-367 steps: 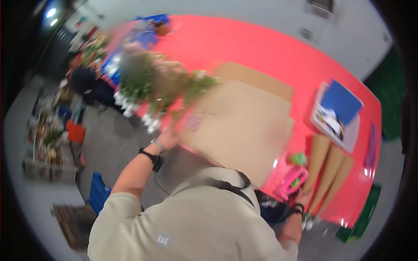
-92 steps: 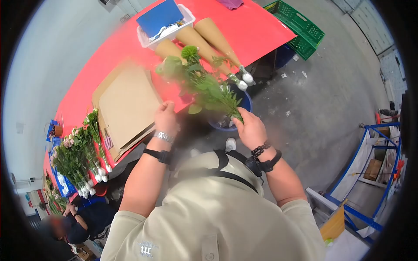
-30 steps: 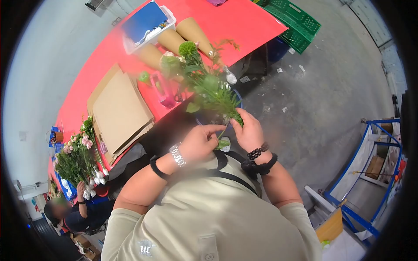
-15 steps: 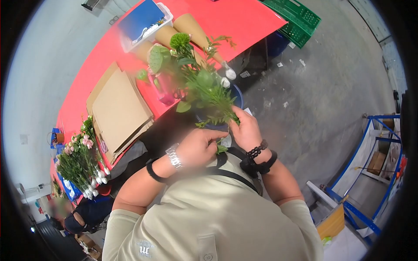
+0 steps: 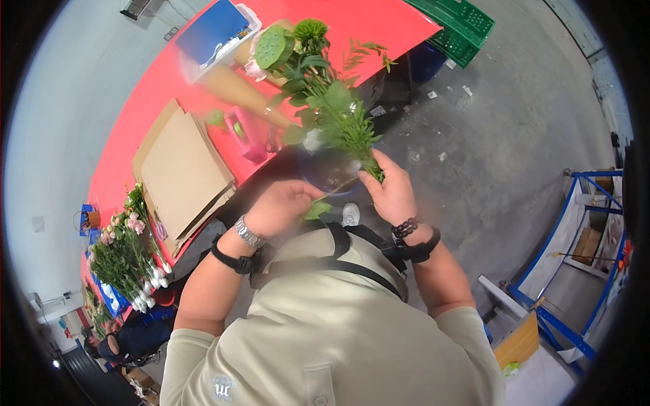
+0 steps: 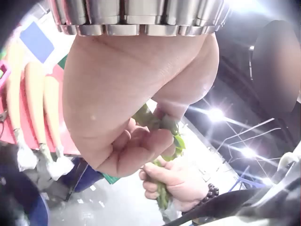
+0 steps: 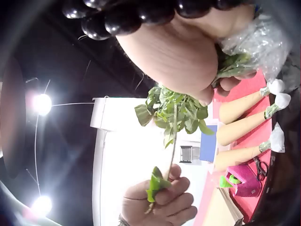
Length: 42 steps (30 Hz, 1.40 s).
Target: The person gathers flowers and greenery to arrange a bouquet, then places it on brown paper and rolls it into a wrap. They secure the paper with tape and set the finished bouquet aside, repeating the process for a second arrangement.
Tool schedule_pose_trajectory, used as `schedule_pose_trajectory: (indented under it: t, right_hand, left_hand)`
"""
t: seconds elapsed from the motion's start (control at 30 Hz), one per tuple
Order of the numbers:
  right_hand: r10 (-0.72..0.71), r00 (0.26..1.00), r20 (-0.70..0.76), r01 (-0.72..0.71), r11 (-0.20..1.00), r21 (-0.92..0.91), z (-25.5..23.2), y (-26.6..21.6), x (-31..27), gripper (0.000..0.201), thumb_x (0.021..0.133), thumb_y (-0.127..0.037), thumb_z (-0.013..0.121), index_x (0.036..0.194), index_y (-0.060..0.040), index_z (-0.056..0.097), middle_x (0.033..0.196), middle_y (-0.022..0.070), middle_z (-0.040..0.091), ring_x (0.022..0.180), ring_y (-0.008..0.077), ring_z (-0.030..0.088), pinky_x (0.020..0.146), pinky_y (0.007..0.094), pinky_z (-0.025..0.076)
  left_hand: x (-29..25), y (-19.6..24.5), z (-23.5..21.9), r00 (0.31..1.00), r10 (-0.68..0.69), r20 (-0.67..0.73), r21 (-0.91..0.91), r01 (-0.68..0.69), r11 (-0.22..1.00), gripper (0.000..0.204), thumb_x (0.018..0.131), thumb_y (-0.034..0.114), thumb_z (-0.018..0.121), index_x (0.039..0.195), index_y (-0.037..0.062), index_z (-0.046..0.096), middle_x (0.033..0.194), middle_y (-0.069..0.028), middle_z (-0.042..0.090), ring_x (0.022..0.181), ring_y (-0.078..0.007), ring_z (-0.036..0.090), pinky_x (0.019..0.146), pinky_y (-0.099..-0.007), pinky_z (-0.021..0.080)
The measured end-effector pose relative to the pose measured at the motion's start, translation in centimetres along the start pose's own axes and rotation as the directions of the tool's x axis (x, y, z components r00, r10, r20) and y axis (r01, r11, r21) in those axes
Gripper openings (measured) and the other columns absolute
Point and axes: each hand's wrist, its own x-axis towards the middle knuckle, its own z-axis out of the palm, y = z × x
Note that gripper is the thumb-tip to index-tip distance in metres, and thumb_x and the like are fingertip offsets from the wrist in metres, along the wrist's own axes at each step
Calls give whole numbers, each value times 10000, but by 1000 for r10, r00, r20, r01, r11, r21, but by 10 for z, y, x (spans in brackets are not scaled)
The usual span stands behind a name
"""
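Note:
My right hand [image 5: 393, 193] grips the lower stems of a mixed bouquet [image 5: 338, 111], held slanting over the table's edge. Its far end carries a green lotus pod [image 5: 274, 47], a green pompom flower [image 5: 310, 34] and a pale pink rose [image 5: 256, 66] among leaves. Clear plastic [image 7: 263, 44] shows around the stem ends in the right wrist view. Below the bouquet, my left hand [image 5: 281, 208] pinches the end of a thin stem [image 7: 174, 141] that runs out from the bunch. A green leaf [image 7: 156, 184] hangs at the left fingertips.
The red table [image 5: 325, 12] bears paper cones [image 7: 240, 132] with white-wrapped ends, a pink tape dispenser [image 5: 247, 135], brown paper sheets [image 5: 183, 162] and a white bin [image 5: 247, 30]. Flower bunches [image 5: 122, 254] lie at left near another person [image 5: 135, 342]. A blue bucket [image 5: 315, 184] stands below.
Earlier my left hand was at the flower pile; the bouquet is in my right hand since. Just now the left hand has moved leftward from the right with the stem, and the bouquet rises further.

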Motion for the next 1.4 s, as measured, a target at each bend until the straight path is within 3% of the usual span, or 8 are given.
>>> schedule_pose_trajectory:
  t: [0.23,0.4,0.57,0.8,1.1,1.23,1.3,1.4]
  right_hand:
    - [19,999,-51,-21,999,-39,-11,13,-8,546,951,-230,736,1403,31,574,1220,260,702,1123,400,681,976,436,526]
    - [68,998,15,-68,998,-19,-21,-8,-13,560,958,-212,738,1416,51,552,1233,251,704,1145,362,687,990,406,523]
    - [94,989,112,-117,967,227,-18,-10,-21,552,971,-184,729,1417,76,534,1279,259,691,1194,322,682,1014,380,512]
    - [2,976,220,-51,975,218,-23,-56,-24,526,983,-169,707,1397,103,528,1251,270,697,1191,332,685,1014,370,507]
    - [-59,952,301,16,989,146,-30,-104,-22,426,971,-97,685,1348,68,576,1107,177,734,1001,196,687,916,324,524]
    - [40,913,407,-124,975,182,-35,-111,-21,380,959,-56,684,1309,62,593,1041,139,731,918,159,673,851,296,524]
    - [29,894,447,-130,971,198,-38,-107,-21,348,967,-67,681,1279,63,602,1008,126,730,900,150,669,837,292,522]
    - [4,868,497,-139,962,236,-40,-108,-19,307,980,-91,678,1237,65,614,966,108,728,878,143,666,822,287,518]
  left_hand:
    - [40,-48,-28,988,-135,-77,-202,117,972,259,1060,122,557,1265,-9,646,1034,-63,717,784,-145,668,733,-292,555]
    - [64,-62,-35,917,-219,-334,161,284,945,438,1085,256,553,1426,-19,546,1226,-86,706,1000,-151,690,890,-300,541]
    - [35,-45,-28,987,-58,-151,81,71,994,405,1076,198,572,1412,-28,556,1247,-96,708,1022,-137,688,924,-279,535]
    - [-3,-23,-15,986,106,-125,-74,-116,991,384,1084,170,558,1411,-32,551,1269,-137,701,1069,-170,685,960,-308,538]
    - [-43,-9,-16,951,227,-210,-235,-275,932,335,1079,99,557,1376,-51,515,1247,-166,683,1093,-215,681,972,-348,543]
    - [-60,19,-14,948,162,-275,-119,-201,972,341,1049,115,602,1331,-72,555,1155,-134,674,1063,-232,689,953,-363,552]
    - [-62,1,-18,906,314,-284,-160,-368,916,355,1016,84,632,1343,-43,576,1170,-121,681,1037,-214,682,946,-364,549]
    - [-72,12,-12,897,283,-340,-278,-383,881,329,1015,46,615,1340,2,592,1222,-121,678,1087,-209,658,962,-364,535]
